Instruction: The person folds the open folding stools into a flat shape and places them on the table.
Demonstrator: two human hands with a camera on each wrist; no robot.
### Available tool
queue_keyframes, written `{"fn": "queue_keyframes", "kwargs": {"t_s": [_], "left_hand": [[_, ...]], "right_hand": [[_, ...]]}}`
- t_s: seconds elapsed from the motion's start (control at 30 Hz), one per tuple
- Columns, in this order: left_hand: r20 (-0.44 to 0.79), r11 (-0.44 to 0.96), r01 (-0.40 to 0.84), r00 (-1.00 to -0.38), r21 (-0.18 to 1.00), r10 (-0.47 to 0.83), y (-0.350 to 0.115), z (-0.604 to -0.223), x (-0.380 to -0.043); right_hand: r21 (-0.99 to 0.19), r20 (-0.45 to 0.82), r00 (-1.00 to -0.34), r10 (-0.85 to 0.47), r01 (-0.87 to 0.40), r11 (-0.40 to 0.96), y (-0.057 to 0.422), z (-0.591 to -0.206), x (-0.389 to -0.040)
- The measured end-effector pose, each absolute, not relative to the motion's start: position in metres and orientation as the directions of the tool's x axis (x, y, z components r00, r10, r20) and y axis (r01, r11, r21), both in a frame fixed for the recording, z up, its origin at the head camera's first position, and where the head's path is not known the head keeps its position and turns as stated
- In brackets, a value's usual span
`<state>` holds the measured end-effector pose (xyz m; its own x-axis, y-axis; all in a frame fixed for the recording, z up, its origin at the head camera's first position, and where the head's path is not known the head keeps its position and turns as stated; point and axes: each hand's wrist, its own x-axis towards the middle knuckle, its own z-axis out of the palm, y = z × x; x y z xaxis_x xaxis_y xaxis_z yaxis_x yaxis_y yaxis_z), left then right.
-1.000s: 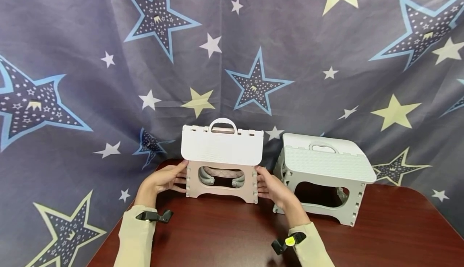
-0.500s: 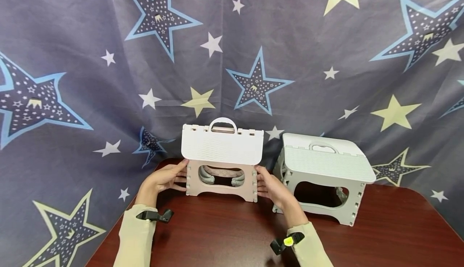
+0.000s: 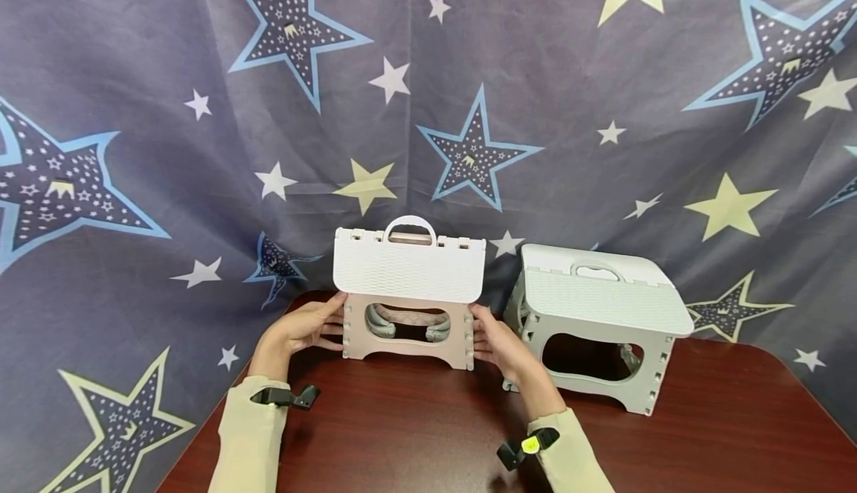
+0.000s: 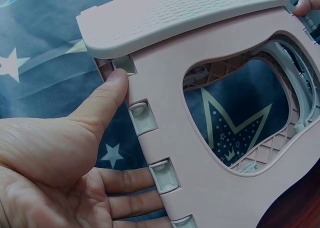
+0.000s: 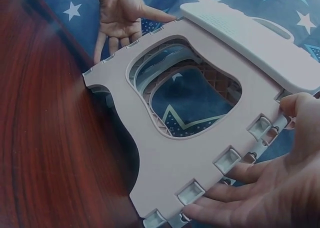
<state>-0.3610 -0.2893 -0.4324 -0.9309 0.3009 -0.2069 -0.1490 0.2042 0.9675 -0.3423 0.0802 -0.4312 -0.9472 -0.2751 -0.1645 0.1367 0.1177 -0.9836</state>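
Note:
A pink and white folding step stool stands partly folded at the middle back of the table, its handle up and front top flap slanting down. My left hand holds its left side. In the left wrist view, the left thumb presses near the top hinge while the fingers reach behind the side edge. At the other side my right hand grips the edge, with the thumb under the flap and fingers behind the leg panel. Folded grey-white parts show through the panel's oval opening.
A second folding stool, white and pale green, stands unfolded to the right, close behind my right hand. The dark red wooden table ends at a star-print cloth hanging behind. Wrist straps with cameras sit on both sleeves.
The lower edge of the pink stool's front leg panel has shifted slightly up and back in the head view. Both hands keep their hold, and the second stool stays in place.

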Motion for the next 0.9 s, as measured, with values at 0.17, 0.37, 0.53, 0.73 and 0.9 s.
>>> {"fn": "queue_keyframes", "kwargs": {"t_s": [0.17,0.37,0.53,0.73,0.9], "left_hand": [[-0.204,0.207,-0.145,-0.932,0.967,0.299,-0.2909,-0.4326,-0.3613],[-0.204,0.206,-0.146,-0.933,0.968,0.298,-0.2932,-0.4324,-0.3609],[-0.198,0.198,-0.141,-0.93,0.97,0.309,-0.2954,-0.433,-0.3606],[-0.192,0.188,-0.134,-0.922,0.973,0.336,-0.297,-0.434,-0.3609],[-0.177,0.175,-0.119,-0.914,0.977,0.365,-0.2986,-0.434,-0.3601]], "right_hand": [[-0.98,-0.185,-0.953,-0.239,0.16,0.119,0.0761,-0.4319,-0.3431],[-0.982,-0.178,-0.957,-0.231,0.158,0.103,0.0728,-0.4317,-0.3424],[-0.983,-0.177,-0.956,-0.234,0.158,0.097,0.0719,-0.4322,-0.3423],[-0.98,-0.188,-0.954,-0.233,0.168,0.102,0.073,-0.431,-0.3415],[-0.981,-0.185,-0.952,-0.245,0.164,0.105,0.0742,-0.4336,-0.343]]}}
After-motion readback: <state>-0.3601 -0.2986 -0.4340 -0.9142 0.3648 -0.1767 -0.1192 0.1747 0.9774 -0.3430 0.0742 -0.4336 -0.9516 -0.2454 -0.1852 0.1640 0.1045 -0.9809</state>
